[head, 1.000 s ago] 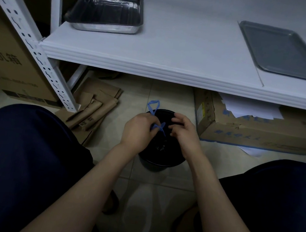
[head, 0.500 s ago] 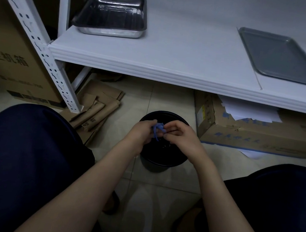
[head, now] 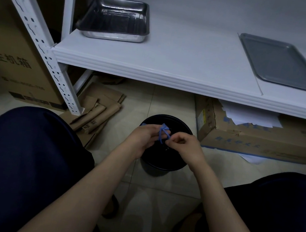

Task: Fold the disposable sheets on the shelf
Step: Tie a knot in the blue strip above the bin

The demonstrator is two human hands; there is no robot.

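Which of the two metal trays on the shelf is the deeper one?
The shiny tray at the shelf's left end; the grey tray at the right is flat.

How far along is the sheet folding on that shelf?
Nothing looks folded yet: the white shelf carries only a deep steel pan and a flat tray, no sheets in sight. Right now the left hand and right hand pinch a thin blue strip above a black bin. All folding remains.

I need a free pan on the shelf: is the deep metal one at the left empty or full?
Empty: the deep metal pan shows only its bare, shiny bottom, nothing lying inside.
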